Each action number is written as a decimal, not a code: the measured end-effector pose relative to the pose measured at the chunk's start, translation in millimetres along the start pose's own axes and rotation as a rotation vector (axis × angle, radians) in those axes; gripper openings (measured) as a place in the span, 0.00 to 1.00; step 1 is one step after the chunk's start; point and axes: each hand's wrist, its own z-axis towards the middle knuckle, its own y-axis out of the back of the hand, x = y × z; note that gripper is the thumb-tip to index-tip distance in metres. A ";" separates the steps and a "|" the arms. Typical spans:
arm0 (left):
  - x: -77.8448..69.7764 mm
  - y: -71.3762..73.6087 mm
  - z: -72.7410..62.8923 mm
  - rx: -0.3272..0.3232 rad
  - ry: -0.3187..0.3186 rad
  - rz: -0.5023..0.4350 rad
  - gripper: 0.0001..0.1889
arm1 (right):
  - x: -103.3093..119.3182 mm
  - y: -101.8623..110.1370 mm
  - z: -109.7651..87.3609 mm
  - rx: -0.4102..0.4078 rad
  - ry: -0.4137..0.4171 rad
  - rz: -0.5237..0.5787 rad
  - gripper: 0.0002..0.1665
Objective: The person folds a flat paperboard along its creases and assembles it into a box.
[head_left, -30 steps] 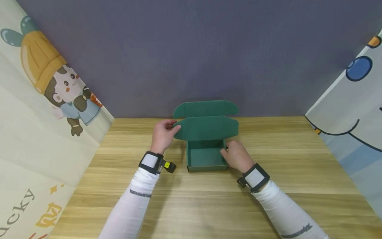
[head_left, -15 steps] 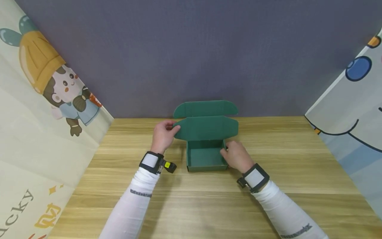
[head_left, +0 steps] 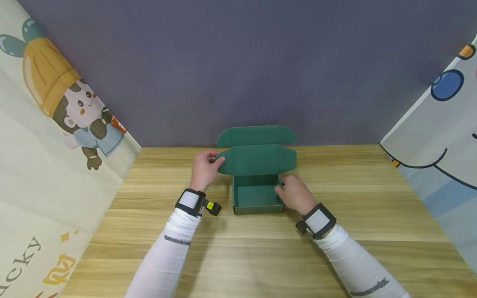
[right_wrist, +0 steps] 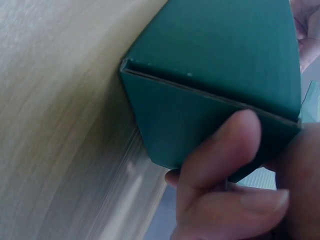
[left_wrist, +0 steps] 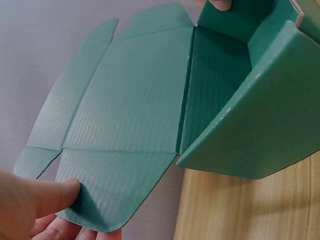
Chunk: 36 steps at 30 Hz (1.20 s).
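A small green cardboard box (head_left: 258, 210) stands on the table with its lid (head_left: 257, 160) swung back open and nothing inside. My left hand (head_left: 204, 170) pinches the lid's left side flap (left_wrist: 120, 182), thumb on its inner face and fingers behind. At the opposite end, my right hand (head_left: 297, 194) grips the box's right wall (right_wrist: 170, 110); the thumb reaches over the rim, and in the right wrist view curled fingers lie against the cardboard. Beyond the lid rises its tuck flap (head_left: 255, 135), upright near the grey backdrop.
The wooden table (head_left: 257, 256) runs back to a dark grey backdrop (head_left: 261, 70). Printed curtains hang at the left (head_left: 44, 174) and right (head_left: 421, 136). Each wrist bears a strapped camera, the left camera (head_left: 213, 207) close to the box's left side.
Almost nothing differs: both hands keep their hold on the box and lid flap. The left forearm has shifted very slightly to the right.
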 end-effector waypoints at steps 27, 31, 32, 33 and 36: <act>4.8 -0.9 -1.7 -0.008 -0.013 -0.009 0.17 | -0.4 1.8 -0.1 0.028 -0.004 0.008 0.15; 8.2 1.6 -10.1 0.082 0.062 0.092 0.21 | -0.2 2.5 0.1 0.021 0.000 0.008 0.16; 8.5 1.0 -13.8 0.132 0.094 0.106 0.22 | -0.2 3.1 0.2 0.023 -0.001 0.008 0.16; 9.0 -0.3 -17.2 0.188 0.115 0.129 0.21 | -0.7 3.7 0.5 0.024 -0.001 0.010 0.16; 11.8 -4.1 -26.7 0.348 0.152 0.144 0.18 | 0.8 3.3 2.5 0.022 0.007 0.010 0.16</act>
